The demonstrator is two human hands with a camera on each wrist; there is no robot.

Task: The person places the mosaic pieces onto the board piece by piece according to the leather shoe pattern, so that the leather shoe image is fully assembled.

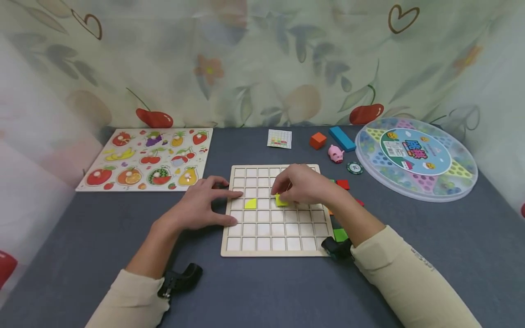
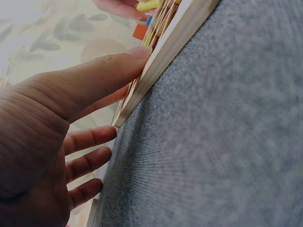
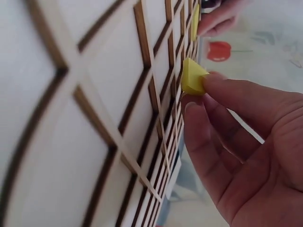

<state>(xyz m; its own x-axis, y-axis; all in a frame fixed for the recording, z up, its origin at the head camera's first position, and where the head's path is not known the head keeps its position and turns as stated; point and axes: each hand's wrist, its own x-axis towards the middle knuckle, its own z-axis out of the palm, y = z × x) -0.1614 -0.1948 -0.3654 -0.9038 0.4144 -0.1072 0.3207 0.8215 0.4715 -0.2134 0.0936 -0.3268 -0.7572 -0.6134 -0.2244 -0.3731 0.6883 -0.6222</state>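
A wooden grid board (image 1: 270, 253) with white square cells lies flat in the middle of the table. At its left edge rests my left hand (image 1: 197, 207), thumb and fingers spread, thumb tip on the wooden frame in the left wrist view. My right hand (image 1: 307, 184) pinches a small yellow tile (image 3: 191, 80) between thumb and fingertips, close over the grid near its centre. A second yellow tile (image 1: 250, 204), with one corner cut round, sits in a cell toward the left of the board.
Red tiles (image 1: 342, 184) and a green tile (image 1: 340, 235) lie along the board's right side, partly behind my right arm. Farther back are a pattern card (image 1: 280, 139), orange block (image 1: 317, 140), blue block (image 1: 342, 139), toy pig (image 1: 336, 154), poker chip (image 1: 354, 168), round game box (image 1: 459, 150) and fruit puzzle (image 1: 137, 175).
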